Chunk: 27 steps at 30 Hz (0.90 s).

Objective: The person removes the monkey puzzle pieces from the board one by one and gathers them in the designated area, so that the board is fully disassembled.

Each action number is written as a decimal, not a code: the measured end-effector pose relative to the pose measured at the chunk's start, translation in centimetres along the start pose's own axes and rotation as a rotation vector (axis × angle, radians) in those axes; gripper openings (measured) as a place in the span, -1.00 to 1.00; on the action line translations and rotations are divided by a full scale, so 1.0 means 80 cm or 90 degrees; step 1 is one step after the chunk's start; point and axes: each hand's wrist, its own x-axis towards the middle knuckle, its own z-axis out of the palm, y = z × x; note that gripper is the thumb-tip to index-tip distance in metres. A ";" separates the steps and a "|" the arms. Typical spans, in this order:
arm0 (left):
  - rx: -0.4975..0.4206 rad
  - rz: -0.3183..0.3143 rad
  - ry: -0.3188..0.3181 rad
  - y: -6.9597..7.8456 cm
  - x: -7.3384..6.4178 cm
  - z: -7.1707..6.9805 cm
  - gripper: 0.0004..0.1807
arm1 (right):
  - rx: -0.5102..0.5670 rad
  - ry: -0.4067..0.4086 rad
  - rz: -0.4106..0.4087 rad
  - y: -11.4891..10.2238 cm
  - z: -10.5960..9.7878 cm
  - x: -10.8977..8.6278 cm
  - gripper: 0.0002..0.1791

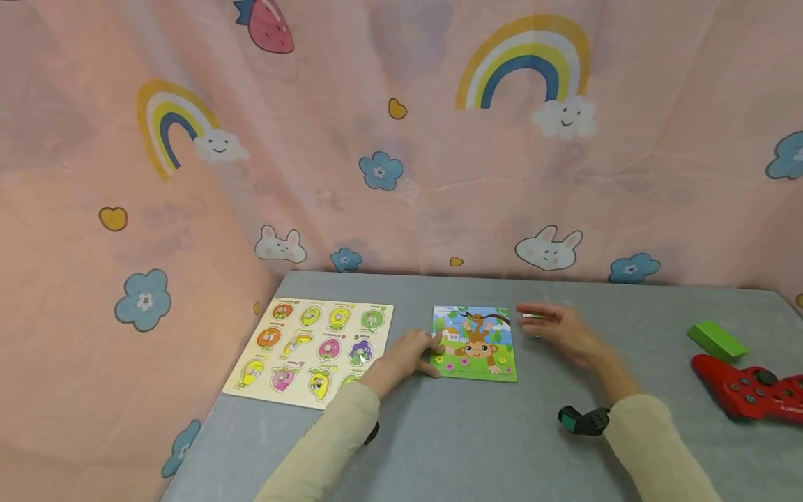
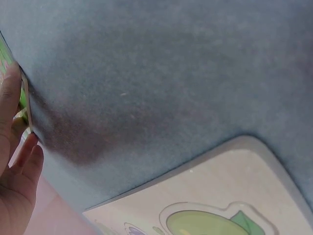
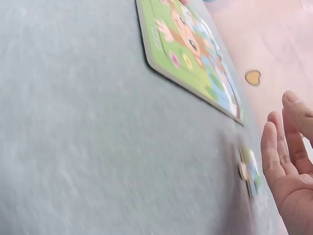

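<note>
A square monkey puzzle [image 1: 475, 348] lies flat on the grey table. My left hand [image 1: 408, 354] is at its left side, with fingertips resting on the picture and touching the edge. In the left wrist view the fingers [image 2: 11, 90] meet the thin side of that puzzle. My right hand [image 1: 561, 333] hovers just right of the puzzle, its fingers extended and holding nothing. Below it, colourful puzzle pieces [image 3: 250, 171] lie on the table, blurred in the right wrist view; their exact number I cannot tell. The right hand stands apart from them.
A fruit puzzle board [image 1: 301, 359] lies at the left, partly behind the left forearm. A green block [image 1: 717, 340] and a red game controller [image 1: 749, 390] are at the far right. A patterned pink cloth [image 1: 426, 223] hangs behind the table.
</note>
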 end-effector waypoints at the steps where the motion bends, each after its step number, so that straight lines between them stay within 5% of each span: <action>1: 0.000 0.002 0.000 0.000 0.000 0.000 -0.45 | 0.000 -0.002 0.001 0.000 0.003 0.001 -0.39; 13: 0.002 -0.003 -0.005 -0.003 0.002 0.000 -0.42 | 0.012 0.002 0.013 0.005 0.040 0.026 -0.42; 27: 0.004 0.005 -0.004 -0.002 0.002 0.001 -0.44 | -0.083 0.009 -0.068 0.001 0.065 0.050 -0.53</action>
